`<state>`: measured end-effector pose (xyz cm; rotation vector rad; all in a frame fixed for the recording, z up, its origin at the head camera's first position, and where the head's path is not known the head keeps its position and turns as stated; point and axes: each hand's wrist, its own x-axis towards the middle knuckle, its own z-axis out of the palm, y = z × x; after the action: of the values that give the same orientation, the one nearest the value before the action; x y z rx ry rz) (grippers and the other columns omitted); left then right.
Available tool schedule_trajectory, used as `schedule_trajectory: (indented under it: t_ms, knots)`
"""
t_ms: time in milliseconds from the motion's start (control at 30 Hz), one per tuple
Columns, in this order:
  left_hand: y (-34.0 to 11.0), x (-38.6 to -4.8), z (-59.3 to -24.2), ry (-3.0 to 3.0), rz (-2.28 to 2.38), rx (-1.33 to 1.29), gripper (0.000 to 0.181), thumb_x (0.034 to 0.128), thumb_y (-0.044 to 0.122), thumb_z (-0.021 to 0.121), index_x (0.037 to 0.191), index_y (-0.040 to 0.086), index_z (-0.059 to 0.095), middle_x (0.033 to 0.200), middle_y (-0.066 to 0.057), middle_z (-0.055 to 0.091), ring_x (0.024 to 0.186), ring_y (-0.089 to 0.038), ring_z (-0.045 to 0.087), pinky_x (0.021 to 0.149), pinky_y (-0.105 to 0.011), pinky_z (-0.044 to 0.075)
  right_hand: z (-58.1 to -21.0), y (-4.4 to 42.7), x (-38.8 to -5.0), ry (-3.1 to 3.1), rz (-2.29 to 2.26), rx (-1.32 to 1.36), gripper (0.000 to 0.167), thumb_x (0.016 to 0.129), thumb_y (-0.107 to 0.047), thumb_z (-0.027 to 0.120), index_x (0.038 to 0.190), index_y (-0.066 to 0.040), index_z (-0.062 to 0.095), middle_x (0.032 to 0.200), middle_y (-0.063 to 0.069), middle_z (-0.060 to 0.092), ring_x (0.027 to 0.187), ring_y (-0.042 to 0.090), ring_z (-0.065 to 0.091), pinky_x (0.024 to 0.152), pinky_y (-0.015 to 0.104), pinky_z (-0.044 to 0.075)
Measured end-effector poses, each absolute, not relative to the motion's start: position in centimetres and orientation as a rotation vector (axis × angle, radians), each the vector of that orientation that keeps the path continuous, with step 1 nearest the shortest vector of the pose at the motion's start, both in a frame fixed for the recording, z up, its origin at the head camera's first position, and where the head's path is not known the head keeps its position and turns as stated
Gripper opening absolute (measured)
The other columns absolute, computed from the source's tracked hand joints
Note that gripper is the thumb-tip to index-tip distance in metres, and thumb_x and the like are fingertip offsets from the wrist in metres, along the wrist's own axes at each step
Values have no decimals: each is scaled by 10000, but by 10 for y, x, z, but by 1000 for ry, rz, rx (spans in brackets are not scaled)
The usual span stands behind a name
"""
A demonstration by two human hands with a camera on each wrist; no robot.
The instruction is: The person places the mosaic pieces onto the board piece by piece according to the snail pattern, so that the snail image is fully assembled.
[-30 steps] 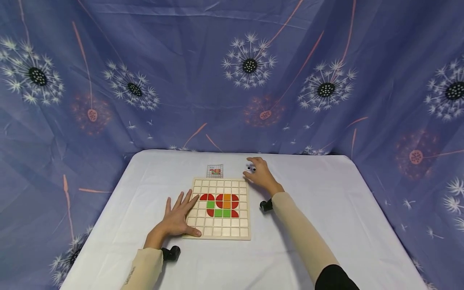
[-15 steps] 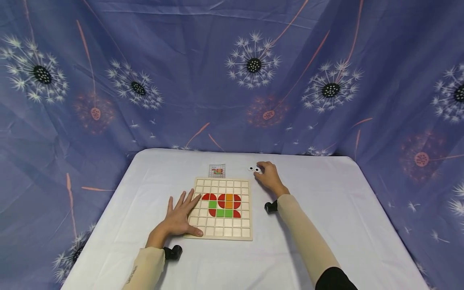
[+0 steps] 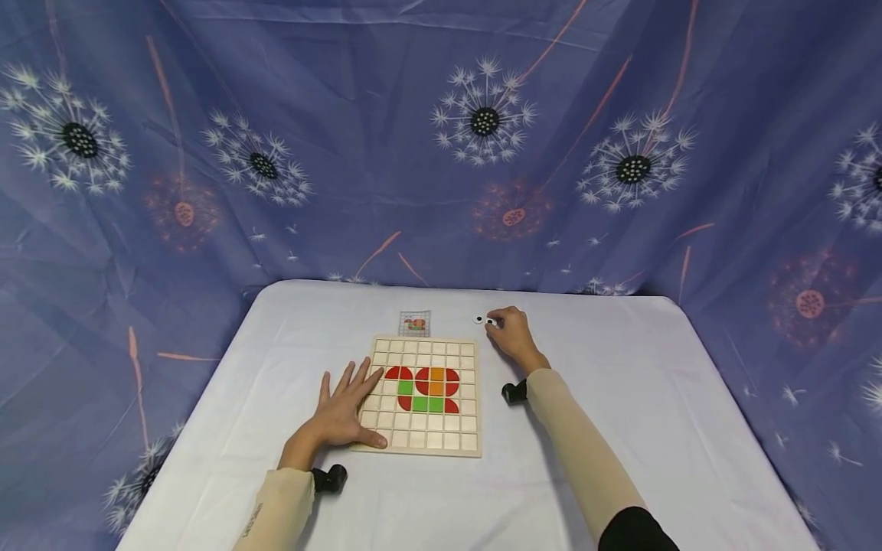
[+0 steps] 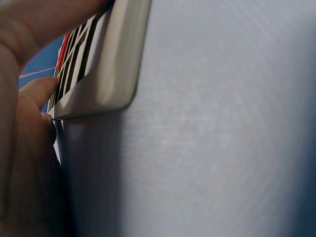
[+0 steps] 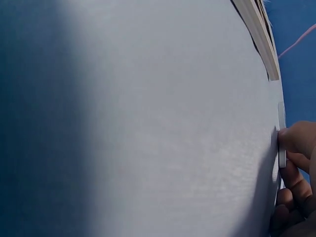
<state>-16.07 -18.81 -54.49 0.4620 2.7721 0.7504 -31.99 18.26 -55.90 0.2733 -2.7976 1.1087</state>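
Note:
In the head view my left hand (image 3: 338, 421) rests with spread fingers on the left edge of a wooden grid board (image 3: 434, 441). Red, green and orange tiles (image 3: 436, 381) form a pattern in the board's middle cells. Beyond the board's far right corner, my right hand (image 3: 515, 337) pinches a white eye tile (image 3: 490, 322) with a black dot between thumb and fingers. A second eye tile (image 3: 478, 318) lies just left of it on the table. From the right wrist, the pinched tile (image 5: 282, 159) shows edge-on, low against the cloth. The left wrist view shows the board's corner (image 4: 118, 94) beside my fingers.
A small pattern card (image 3: 415, 324) with a coloured grid picture lies behind the board's far edge. White cloth covers the table (image 3: 592, 344). A blue dandelion-print curtain (image 3: 386, 153) hangs right behind the table and along its sides.
My right hand has shifted slightly right from above the two eye tiles, and its fingers have narrowed to pinch the right one. My left hand stays on the board. The head view has shifted slightly.

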Motion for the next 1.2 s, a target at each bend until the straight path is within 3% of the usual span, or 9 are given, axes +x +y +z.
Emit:
schedule_trajectory:
  t_ms: [267, 667, 1200]
  knots:
    - [-191, -159, -542, 2780, 746, 452, 1366, 558, 673, 902, 1642, 138, 268, 1737, -160, 71, 1584, -475, 23, 1182, -741, -136, -552, 171, -312, -2721, 1161, 351, 255, 916, -103, 713, 1131, 26, 757, 1035, 183, 700, 978, 321, 599, 964, 503, 467]
    - [-195, -161, -541, 2793, 750, 455, 1370, 546, 699, 890, 1640, 148, 278, 1737, -153, 75, 1584, -473, 28, 1183, -743, -129, -534, 140, -307, -2796, 1218, 403, 315, 949, -163, 728, 1217, 3, 735, 1243, 182, 674, 1239, 355, 562, 1115, 494, 434]
    - [-188, -161, -545, 2779, 755, 486, 1353, 562, 683, 898, 1643, 158, 275, 1739, -149, 73, 1588, -463, 24, 1183, -741, -131, -527, 94, -279, -2804, 1206, 764, 289, 964, -164, 726, 1210, -14, 742, 1198, 134, 692, 1164, 334, 590, 1089, 517, 459]
